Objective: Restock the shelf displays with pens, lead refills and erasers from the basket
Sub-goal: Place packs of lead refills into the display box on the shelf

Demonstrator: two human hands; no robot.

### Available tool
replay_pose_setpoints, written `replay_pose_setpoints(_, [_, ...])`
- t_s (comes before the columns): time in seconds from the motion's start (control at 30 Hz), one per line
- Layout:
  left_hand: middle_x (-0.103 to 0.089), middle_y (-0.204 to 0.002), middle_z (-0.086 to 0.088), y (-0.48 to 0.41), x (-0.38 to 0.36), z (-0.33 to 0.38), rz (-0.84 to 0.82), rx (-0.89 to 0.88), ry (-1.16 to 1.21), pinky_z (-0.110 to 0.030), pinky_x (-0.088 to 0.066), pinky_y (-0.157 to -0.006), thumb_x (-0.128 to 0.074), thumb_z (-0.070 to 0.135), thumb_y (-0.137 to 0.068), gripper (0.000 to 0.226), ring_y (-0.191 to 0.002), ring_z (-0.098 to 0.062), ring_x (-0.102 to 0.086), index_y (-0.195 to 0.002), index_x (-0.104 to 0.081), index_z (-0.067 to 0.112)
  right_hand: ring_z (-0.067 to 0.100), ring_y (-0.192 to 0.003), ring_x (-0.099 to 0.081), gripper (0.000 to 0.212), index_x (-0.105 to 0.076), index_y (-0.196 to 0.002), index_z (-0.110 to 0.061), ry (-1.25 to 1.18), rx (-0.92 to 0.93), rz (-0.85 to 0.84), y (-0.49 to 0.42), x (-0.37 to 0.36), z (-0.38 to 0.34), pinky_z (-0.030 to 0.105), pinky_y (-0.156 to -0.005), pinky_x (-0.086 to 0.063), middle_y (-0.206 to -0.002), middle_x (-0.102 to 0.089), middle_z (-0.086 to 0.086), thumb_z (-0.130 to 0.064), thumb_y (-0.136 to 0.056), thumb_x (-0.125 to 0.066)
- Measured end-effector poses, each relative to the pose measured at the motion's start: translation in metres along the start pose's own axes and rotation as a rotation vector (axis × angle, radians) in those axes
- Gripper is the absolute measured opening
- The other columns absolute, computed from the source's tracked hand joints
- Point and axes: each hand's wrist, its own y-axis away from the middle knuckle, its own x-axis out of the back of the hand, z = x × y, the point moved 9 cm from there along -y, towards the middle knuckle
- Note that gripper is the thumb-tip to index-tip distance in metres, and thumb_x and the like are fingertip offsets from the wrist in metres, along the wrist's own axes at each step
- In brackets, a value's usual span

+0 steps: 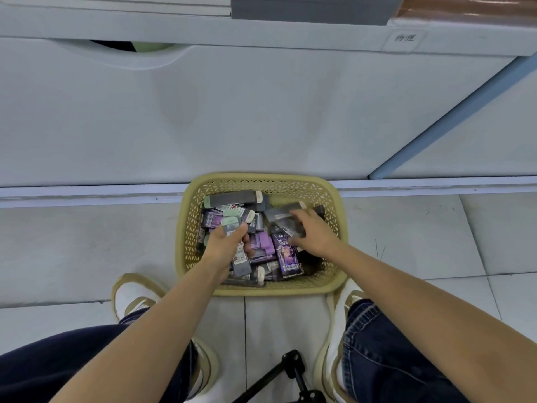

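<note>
head view: the restock looked barely begun. the yellow basket (263, 179) sat on the floor tiles against the foot of the white shelf unit (261, 112). it was heaped with stock, so by my reckoning nearly all the work was left. no display being filled showed in frame.

the left hand (223, 245) had its fingers curled round a bundle of slim grey packs (232, 223) (pens or lead refills, the print was too small to tell), held just above the heap. the right hand (312, 232) was down in the basket, fingers and thumb pinching a dark clear-wrapped pack (283, 219).

between the two grips lay a purple pack (286, 254) and lilac blocks (266, 242), likely erasers. beyond the left grip, a long green-capped pack (232, 199) lay along the far wall.

nearer than both grips, a pair of pale shoes (130, 298) flanked the basket and a black stand (293, 370) stood between them. far beyond the grips, a shelf ledge carried a label (404, 38).

the packs lay crisscrossed, so lifting the dark one would probably drag its neighbours.
</note>
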Motion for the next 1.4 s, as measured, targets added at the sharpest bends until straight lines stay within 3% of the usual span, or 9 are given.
replay_pose_setpoints(0.23, [-0.056,-0.053,-0.001,-0.010,-0.004,-0.008,-0.026,0.000,-0.088,-0.064,-0.036,-0.104,-0.061,0.023,-0.096,0.023,-0.046,-0.017,-0.055,-0.080,-0.055,0.008,0.031,-0.141,-0.021,0.102,-0.019,-0.153,-0.016,0.077,0.056,0.117,-0.013,-0.005,-0.006,0.042,-0.114,-0.030,-0.155,-0.018,0.010,-0.033,-0.074,-0.082])
replay_pose_setpoints(0.33, [-0.057,-0.054,0.000,-0.012,-0.005,-0.006,-0.032,-0.006,-0.085,-0.056,-0.046,-0.097,-0.061,0.022,-0.096,0.020,-0.045,-0.018,-0.055,-0.083,-0.053,0.009,0.031,-0.140,-0.020,0.105,-0.016,-0.154,-0.014,0.153,0.014,0.026,-0.024,-0.009,0.000,0.042,-0.115,-0.026,-0.156,-0.020,0.009,-0.042,-0.075,-0.079])
replay_pose_setpoints(0.53, [-0.055,-0.066,-0.005,-0.013,-0.004,-0.008,-0.033,-0.005,-0.075,-0.040,-0.055,-0.071,-0.059,0.016,-0.097,0.012,-0.048,-0.017,-0.050,-0.089,-0.055,0.006,0.032,-0.126,-0.042,0.069,-0.055,-0.131,-0.010,0.056,0.022,0.034,-0.025,-0.008,0.006,0.039,-0.105,-0.037,-0.136,-0.048,0.015,-0.039,-0.074,-0.081])
replay_pose_setpoints(0.67, [-0.055,-0.066,-0.004,-0.014,-0.002,-0.009,-0.029,0.001,-0.101,-0.039,-0.054,-0.073,-0.058,0.014,-0.096,0.011,-0.048,-0.017,-0.050,-0.096,-0.055,0.004,0.022,-0.090,-0.061,0.042,-0.070,-0.107,-0.011,-0.023,0.032,0.039,-0.022,-0.001,0.008,0.028,-0.070,-0.044,-0.098,-0.068,0.006,-0.034,-0.074,-0.081])
replay_pose_setpoints(0.8, [-0.053,-0.067,-0.006,-0.005,-0.006,0.000,-0.043,-0.014,-0.104,-0.029,-0.054,-0.056,-0.057,0.010,-0.097,0.004,-0.047,-0.015,-0.048,-0.094,-0.056,0.007,0.009,-0.058,-0.048,0.017,-0.066,-0.082,-0.014,-0.063,0.025,0.044,-0.018,0.009,0.008,0.026,-0.053,-0.029,-0.063,-0.053,-0.007,-0.030,-0.084,-0.073])
replay_pose_setpoints(0.97, [-0.055,-0.067,-0.009,0.011,-0.011,0.031,-0.058,-0.131,-0.092,-0.028,-0.051,-0.048,-0.064,0.004,-0.091,0.009,-0.044,-0.013,-0.048,-0.091,-0.056,0.007,0.014,-0.065,-0.063,0.015,-0.064,-0.084,-0.012,-0.310,0.081,-0.083,-0.009,0.023,-0.008,0.013,-0.051,-0.044,-0.073,-0.064,-0.003,-0.026,-0.089,-0.068])
replay_pose_setpoints(1.13, [-0.067,-0.067,-0.007,0.027,-0.021,0.062,-0.095,-0.247,-0.167,-0.022,-0.047,-0.041,-0.079,0.007,-0.079,0.024,-0.044,-0.012,-0.051,-0.096,-0.062,0.001,0.019,-0.078,-0.063,0.030,-0.066,-0.103,-0.003,-0.349,0.170,-0.518,0.016,0.002,-0.044,0.030,-0.073,-0.047,-0.090,-0.069,0.012,-0.030,-0.090,-0.067])
replay_pose_setpoints(1.3, [-0.070,-0.071,0.000,0.036,-0.022,0.063,-0.173,-0.196,-0.297,-0.022,-0.047,-0.042,-0.083,0.003,-0.072,0.034,-0.050,-0.010,-0.056,-0.100,-0.065,0.009,0.022,-0.081,-0.045,0.044,-0.062,-0.107,0.004,-0.370,0.191,-0.572,0.028,0.005,-0.056,0.035,-0.073,-0.033,-0.088,-0.053,0.010,-0.035,-0.088,-0.067])
replay_pose_setpoints(1.4, [-0.068,-0.062,0.002,0.041,-0.014,0.071,-0.094,-0.217,-0.257,-0.020,-0.047,-0.041,-0.083,0.003,-0.072,0.027,-0.044,-0.007,-0.053,-0.093,-0.068,0.008,0.026,-0.077,-0.053,0.035,-0.064,-0.107,-0.005,-0.498,0.180,-0.531,0.028,0.019,-0.060,0.033,-0.067,-0.044,-0.088,-0.060,0.008,-0.029,-0.084,-0.074])
